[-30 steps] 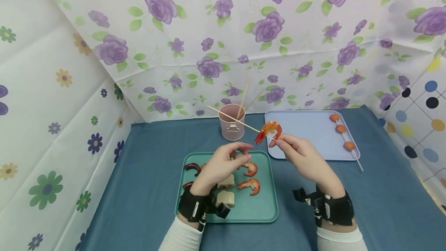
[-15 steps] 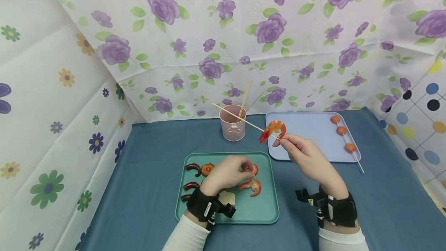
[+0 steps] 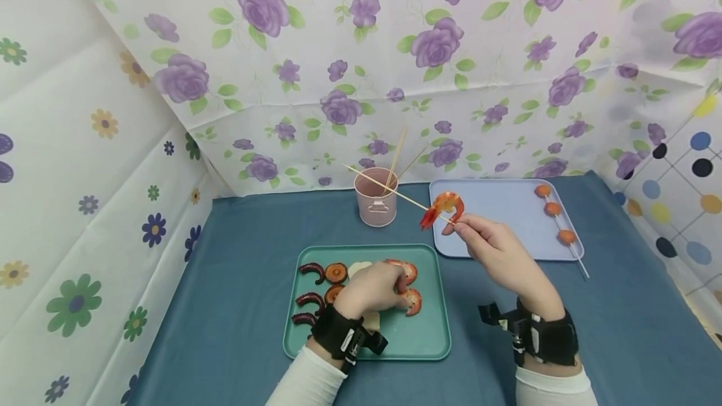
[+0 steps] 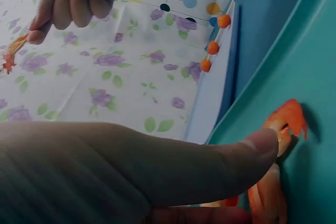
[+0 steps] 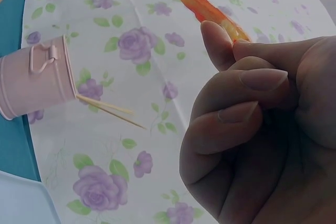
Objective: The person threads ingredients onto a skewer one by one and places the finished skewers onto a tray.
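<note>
My right hand [image 3: 496,249] pinches the lower end of a wooden skewer [image 3: 386,196] between thumb and fingers. A curled orange-red shrimp [image 3: 450,201] is threaded on it, close to the fingertips; in the right wrist view the shrimp [image 5: 212,11] shows just above them. Over the green tray [image 3: 417,343], my left hand [image 3: 375,290] has thumb and fingers around a second shrimp [image 3: 414,301]. In the left wrist view the thumb crosses over this shrimp [image 4: 286,119], and part of its body is hidden. A third shrimp [image 3: 408,270] lies just beyond the fingers.
Sausage pieces [image 3: 310,298], mushroom slices [image 3: 336,272] and pale square pieces [image 3: 372,320] share the green tray. A pink bucket [image 3: 376,205] with skewers stands behind it. On the blue tray [image 3: 485,218] at back right lies a skewer with three orange balls [image 3: 553,208].
My left hand has come down onto the tray and moved towards the nearer shrimp, uncovering the mushroom slices. The right hand, with skewer and threaded shrimp, has shifted slightly right.
</note>
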`<state>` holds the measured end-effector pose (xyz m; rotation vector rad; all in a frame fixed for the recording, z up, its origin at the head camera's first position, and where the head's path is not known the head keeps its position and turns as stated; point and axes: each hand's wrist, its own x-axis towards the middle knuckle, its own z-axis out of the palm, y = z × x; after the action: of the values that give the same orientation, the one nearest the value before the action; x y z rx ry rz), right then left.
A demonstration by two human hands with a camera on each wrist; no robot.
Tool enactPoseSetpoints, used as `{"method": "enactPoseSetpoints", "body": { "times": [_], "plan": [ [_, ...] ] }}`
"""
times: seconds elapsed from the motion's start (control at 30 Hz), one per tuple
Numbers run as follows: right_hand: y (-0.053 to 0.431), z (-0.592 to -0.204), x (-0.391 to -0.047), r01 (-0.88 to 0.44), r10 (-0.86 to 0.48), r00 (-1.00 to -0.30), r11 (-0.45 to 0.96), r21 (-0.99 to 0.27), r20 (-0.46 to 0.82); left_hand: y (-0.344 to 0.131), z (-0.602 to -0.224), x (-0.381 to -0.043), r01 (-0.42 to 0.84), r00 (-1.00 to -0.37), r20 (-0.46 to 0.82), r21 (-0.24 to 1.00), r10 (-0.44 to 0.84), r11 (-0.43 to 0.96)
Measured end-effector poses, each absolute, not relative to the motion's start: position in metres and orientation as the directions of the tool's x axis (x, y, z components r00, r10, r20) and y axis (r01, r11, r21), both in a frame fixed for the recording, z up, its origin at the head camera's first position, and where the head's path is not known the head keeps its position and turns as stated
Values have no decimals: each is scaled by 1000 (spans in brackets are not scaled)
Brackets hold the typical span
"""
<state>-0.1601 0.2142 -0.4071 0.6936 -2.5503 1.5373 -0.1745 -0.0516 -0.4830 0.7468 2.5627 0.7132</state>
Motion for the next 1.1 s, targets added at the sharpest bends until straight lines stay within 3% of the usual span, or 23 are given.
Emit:
{"method": "enactPoseSetpoints", "body": {
  "times": [0.63, 1.1],
  "plan": [
    [214, -406, -160, -433, -344, -887, 396, -810, 307, -45, -483, -169, 377, -830, -197, 493, 522, 785],
    [214, -408, -161, -429, -349, -889, 410, -805, 296, -48, -477, -170, 417, -783, -222, 507, 581, 755]
  ]
}}
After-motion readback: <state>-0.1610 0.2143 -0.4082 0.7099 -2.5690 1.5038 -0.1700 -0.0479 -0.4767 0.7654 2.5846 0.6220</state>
